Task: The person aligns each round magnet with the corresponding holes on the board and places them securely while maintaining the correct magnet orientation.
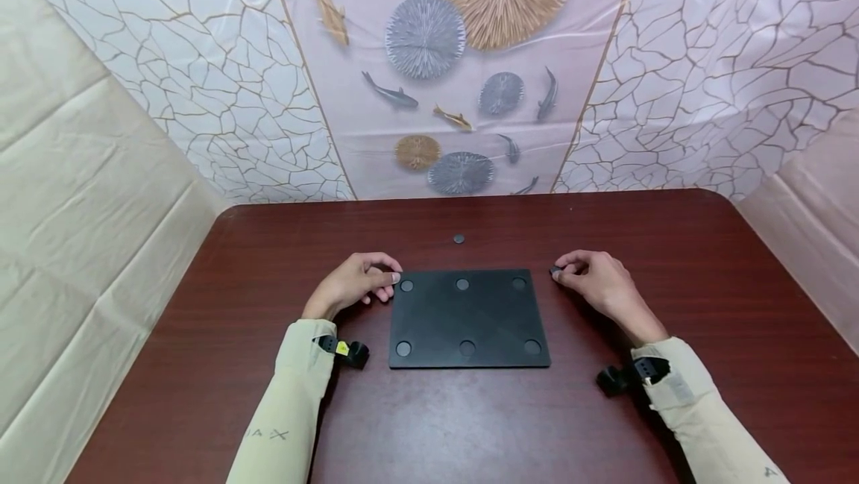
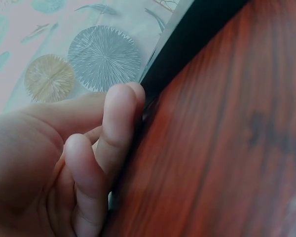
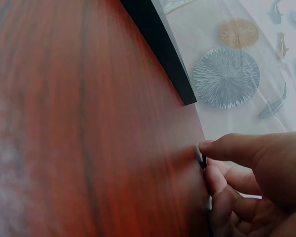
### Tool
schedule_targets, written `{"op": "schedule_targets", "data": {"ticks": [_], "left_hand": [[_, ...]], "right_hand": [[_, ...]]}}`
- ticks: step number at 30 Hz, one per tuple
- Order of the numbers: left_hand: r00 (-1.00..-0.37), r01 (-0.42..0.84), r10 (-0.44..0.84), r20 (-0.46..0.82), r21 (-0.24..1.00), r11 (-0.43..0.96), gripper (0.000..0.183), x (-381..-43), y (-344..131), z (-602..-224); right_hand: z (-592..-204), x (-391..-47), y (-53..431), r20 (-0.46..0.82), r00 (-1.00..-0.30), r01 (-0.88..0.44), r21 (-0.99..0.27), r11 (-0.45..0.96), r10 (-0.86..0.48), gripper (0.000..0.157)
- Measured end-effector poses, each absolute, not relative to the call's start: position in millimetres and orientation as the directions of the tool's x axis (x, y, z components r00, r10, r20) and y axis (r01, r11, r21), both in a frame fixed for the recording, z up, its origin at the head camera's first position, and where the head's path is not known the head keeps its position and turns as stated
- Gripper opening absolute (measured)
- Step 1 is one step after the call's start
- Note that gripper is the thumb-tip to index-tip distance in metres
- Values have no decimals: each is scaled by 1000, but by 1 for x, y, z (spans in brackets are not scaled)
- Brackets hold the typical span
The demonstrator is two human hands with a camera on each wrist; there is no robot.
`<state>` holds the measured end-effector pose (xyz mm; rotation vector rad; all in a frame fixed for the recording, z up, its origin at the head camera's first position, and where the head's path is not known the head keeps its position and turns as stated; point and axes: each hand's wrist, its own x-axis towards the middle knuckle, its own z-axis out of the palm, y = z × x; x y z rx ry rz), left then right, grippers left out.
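A flat black rectangular board (image 1: 470, 320) lies on the table, with several round spots along its long sides. Whether these are bare recesses or hold discs I cannot tell. My left hand (image 1: 356, 283) is at the board's far left corner, thumb and curled fingers pinching its edge. In the left wrist view, fingertips (image 2: 121, 106) meet the board's side (image 2: 170, 59). To the right of the board, my right hand (image 1: 600, 286) pinches a small dark disc (image 1: 555, 270) between thumb and fingers. The right wrist view shows that disc (image 3: 202, 157) on edge, apart from the board.
Another small dark disc (image 1: 459, 239) lies on the table beyond the board. The reddish-brown table (image 1: 443, 424) ends at a patterned cloth backdrop (image 1: 463, 96). A plain pale cloth (image 1: 87, 208) hangs at the left side. Small black cameras sit at both wrists.
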<state>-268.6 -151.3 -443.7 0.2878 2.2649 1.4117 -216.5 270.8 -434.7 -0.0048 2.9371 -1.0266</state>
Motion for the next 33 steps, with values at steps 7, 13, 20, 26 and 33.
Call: {"op": "schedule_targets", "data": {"ticks": [7, 13, 20, 26, 33], "left_hand": [[-874, -64, 402, -274, 884, 463, 15, -269, -152, -442], [-872, -69, 400, -282, 880, 470, 18, -270, -150, -442], [-870, -71, 403, -284, 881, 468, 19, -270, -151, -443], [-868, -72, 411, -280, 888, 454, 19, -270, -152, -442], [-865, -64, 419, -277, 888, 455, 19, -270, -153, -442]], "right_hand": [[-434, -214, 269, 18, -999, -38, -612, 790, -34, 20], [-431, -214, 268, 43, -998, -57, -612, 789, -38, 20], [-432, -217, 270, 32, -999, -49, -628, 777, -37, 26], [-428, -214, 270, -12, -1000, -9, -691, 723, -23, 31], [-424, -213, 266, -7, -1000, 8, -705, 710, 5, 31]]}}
